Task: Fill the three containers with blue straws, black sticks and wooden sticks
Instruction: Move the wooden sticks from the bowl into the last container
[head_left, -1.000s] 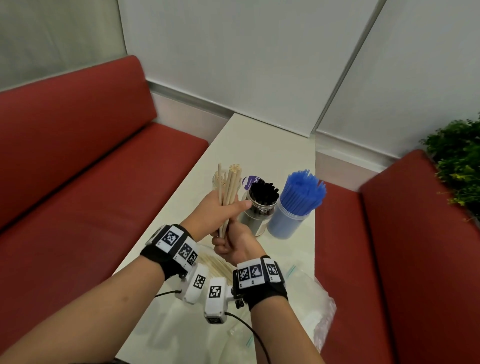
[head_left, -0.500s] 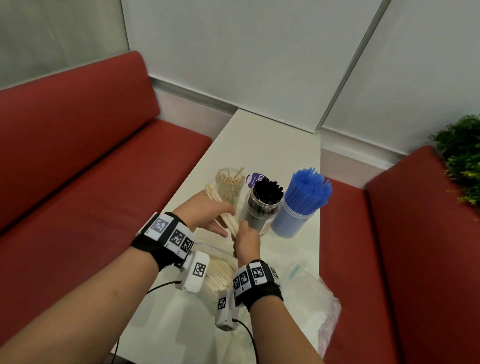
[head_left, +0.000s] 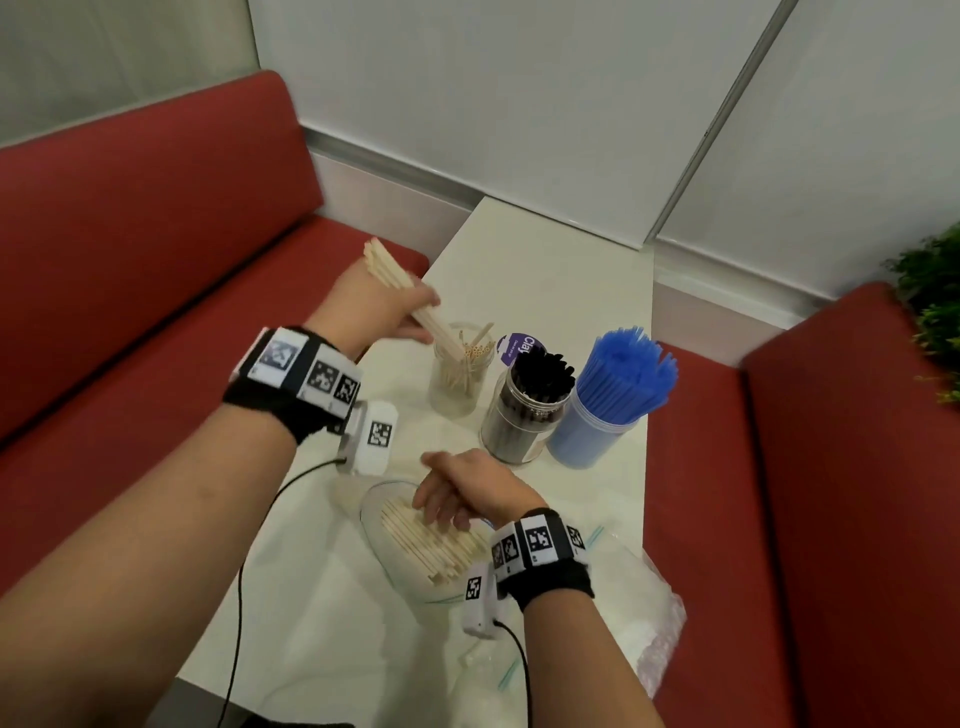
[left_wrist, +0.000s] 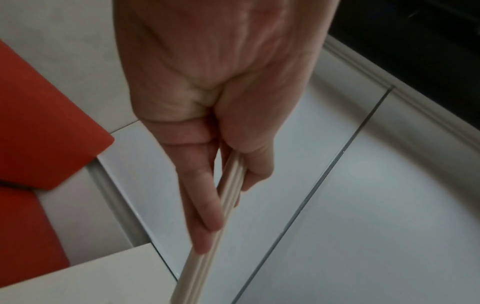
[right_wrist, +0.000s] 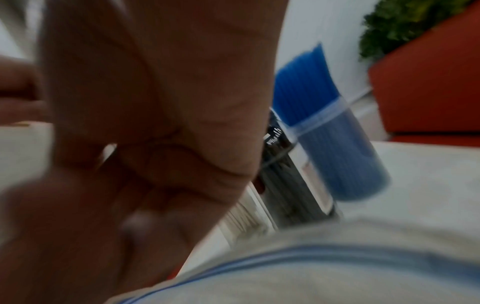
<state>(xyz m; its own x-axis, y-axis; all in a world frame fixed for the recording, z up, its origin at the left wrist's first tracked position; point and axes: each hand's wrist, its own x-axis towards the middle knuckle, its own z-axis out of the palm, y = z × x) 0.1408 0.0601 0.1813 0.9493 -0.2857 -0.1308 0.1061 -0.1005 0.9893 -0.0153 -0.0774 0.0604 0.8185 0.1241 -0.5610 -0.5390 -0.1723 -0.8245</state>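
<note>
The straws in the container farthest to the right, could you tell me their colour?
Blue; the straws show best in the head view.

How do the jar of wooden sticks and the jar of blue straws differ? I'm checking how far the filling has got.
The jar of wooden sticks is partly filled, its sticks loose and leaning; the jar of blue straws is packed tight, its straws fanning out high above the rim. The left hand holds a tilted bundle of sticks over the first; nothing is at the second. Both are clear and stand upright on the table.
</note>
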